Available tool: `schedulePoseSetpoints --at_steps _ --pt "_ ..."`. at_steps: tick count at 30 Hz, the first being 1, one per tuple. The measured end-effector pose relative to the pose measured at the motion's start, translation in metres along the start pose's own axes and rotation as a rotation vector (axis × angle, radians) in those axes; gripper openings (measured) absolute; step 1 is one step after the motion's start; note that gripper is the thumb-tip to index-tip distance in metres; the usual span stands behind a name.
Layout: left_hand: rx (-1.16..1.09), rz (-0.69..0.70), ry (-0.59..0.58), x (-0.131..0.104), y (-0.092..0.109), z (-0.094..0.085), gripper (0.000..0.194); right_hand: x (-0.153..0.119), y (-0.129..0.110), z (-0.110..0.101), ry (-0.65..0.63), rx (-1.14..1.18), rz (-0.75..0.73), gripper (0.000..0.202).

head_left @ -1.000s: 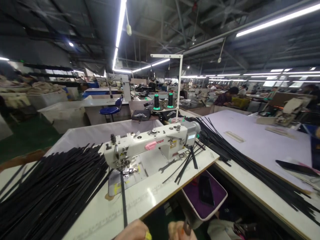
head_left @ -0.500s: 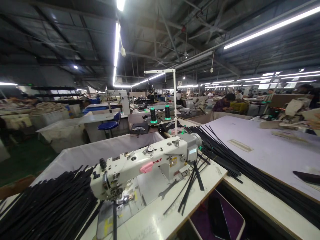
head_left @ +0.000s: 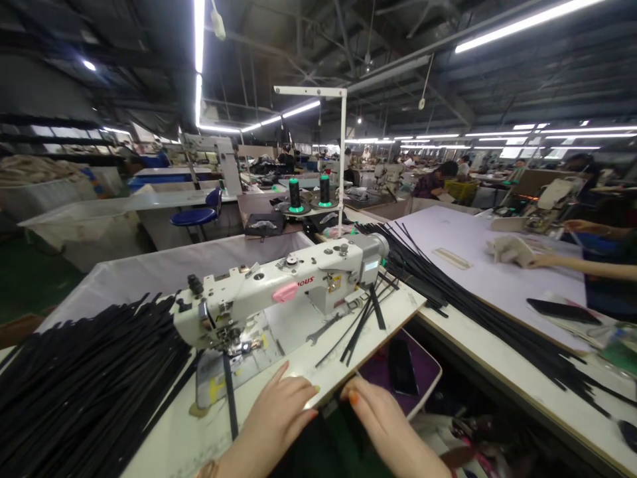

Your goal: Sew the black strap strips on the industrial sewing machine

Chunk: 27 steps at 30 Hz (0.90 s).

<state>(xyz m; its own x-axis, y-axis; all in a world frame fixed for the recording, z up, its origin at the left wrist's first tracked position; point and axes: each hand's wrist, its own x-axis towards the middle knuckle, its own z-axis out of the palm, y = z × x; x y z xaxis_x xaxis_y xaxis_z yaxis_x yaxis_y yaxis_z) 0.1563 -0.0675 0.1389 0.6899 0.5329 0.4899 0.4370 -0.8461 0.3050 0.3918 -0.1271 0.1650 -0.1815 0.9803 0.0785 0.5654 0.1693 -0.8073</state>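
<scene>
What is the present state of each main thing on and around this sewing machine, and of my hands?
Left hand: fingers extended, nothing visibly held
Right hand: fingers bent, grip unclear
Sewing machine: display lit
Single strap: running from needle area toward person
Strap pile: loosely heaped
Wrench: lying flat
Phone in purple tray: screen dark
Thread cones: upright

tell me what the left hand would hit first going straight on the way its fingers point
Probably the loose black strips, ahead and to the right of the left hand. Its height above the tabletop is unclear, so it might brush that first.
</scene>
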Motion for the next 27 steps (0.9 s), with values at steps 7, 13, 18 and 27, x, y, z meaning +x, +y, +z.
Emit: schedulePoseSetpoints --at_steps 7,13,18,27 --pt "-0.277 -0.196 -0.017 0.014 0.018 -0.020 0.019 0.003 -0.028 -0.018 -0.075 -0.370 -0.132 0.030" --pt "-0.263 -0.207 0.004 0.004 0.021 -0.039 0.020 0.008 -0.039 -0.007 -0.082 -0.604 -0.215 0.033" --pt "-0.300 -0.194 0.063 -0.011 0.024 -0.041 0.017 -0.020 -0.017 -0.027 -0.029 -0.704 -0.011 0.034" --pt "-0.482 -0.316 0.100 -0.041 0.032 -0.023 0.019 -0.239 0.138 -0.080 0.256 -0.675 0.806 0.017"
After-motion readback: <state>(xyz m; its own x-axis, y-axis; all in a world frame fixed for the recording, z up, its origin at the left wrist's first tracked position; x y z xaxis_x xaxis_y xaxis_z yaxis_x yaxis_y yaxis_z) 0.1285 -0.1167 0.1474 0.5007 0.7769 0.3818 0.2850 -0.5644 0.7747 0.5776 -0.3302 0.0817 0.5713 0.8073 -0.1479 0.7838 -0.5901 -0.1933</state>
